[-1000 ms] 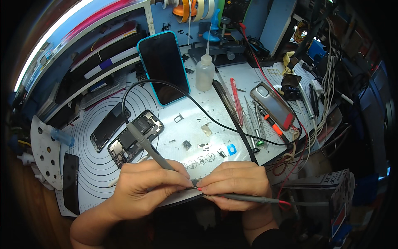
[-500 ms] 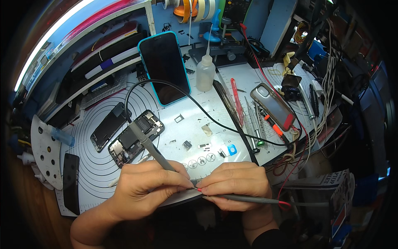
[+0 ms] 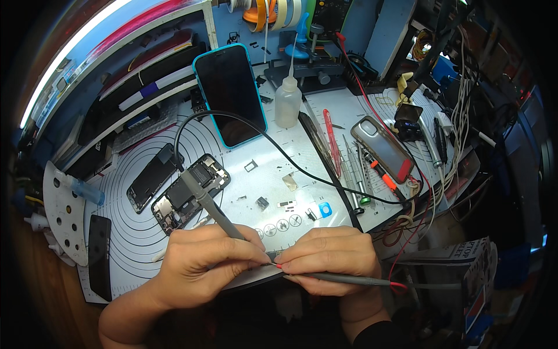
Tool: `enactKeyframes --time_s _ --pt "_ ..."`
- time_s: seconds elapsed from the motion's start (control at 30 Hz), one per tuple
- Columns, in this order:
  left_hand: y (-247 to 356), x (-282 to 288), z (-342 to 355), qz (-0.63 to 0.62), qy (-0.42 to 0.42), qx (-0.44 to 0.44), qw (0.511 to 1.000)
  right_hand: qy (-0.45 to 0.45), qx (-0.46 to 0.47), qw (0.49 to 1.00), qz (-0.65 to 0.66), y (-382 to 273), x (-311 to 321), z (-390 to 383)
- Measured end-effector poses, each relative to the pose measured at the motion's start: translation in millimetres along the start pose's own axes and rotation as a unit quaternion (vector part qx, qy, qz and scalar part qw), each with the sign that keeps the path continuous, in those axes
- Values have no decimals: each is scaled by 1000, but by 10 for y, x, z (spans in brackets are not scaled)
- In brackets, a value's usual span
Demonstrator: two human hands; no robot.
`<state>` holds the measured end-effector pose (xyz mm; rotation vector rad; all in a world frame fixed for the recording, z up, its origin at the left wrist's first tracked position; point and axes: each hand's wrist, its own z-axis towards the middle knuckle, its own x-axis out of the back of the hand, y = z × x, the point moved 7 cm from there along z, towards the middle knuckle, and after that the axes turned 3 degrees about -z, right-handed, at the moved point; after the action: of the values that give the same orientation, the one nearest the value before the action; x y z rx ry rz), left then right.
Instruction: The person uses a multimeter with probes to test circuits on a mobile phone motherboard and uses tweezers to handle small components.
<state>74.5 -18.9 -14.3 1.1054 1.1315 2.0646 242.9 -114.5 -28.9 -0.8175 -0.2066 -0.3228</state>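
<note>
My left hand [image 3: 203,262] pinches a grey pen-shaped tool [image 3: 218,215], whose thick black cable [image 3: 261,135] arches up from its far end. Its tip points down between my fingers. My right hand [image 3: 328,259] is closed round a slim grey test probe [image 3: 349,279] with a red wire at its back end. The probe's red tip end [image 3: 279,266] sits almost against my left fingertips. A small dark piece [image 3: 272,255] shows partly between my hands at the mat's front edge; my fingers hide the rest. Beyond my left hand lies an opened phone [image 3: 200,180] with bare inner parts.
Dark phone panels [image 3: 100,256] lie at the left. A blue-cased phone [image 3: 229,93] and squeeze bottle [image 3: 288,107] stand behind. Small loose parts [image 3: 263,202] dot the mat. Tweezers [image 3: 331,139], screwdrivers and a phone case [image 3: 383,148] are at the right, near tangled cables [image 3: 456,139].
</note>
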Motion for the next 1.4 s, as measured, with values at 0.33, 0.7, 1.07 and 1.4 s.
enactKeyframes --time_s 0.33,0.7,1.07,1.4 --pt "8 13 -9 12 8 8 1000 -3 -6 1000 7 -21 0 4" --pt "43 142 6 135 74 -80 985 43 63 995 -69 -526 292 26" --pt "113 81 -71 207 73 -186 958 58 40 901 -429 124 1166 1120" --pt "174 100 -118 307 60 -249 917 -44 -163 780 -603 1153 1581 2069"
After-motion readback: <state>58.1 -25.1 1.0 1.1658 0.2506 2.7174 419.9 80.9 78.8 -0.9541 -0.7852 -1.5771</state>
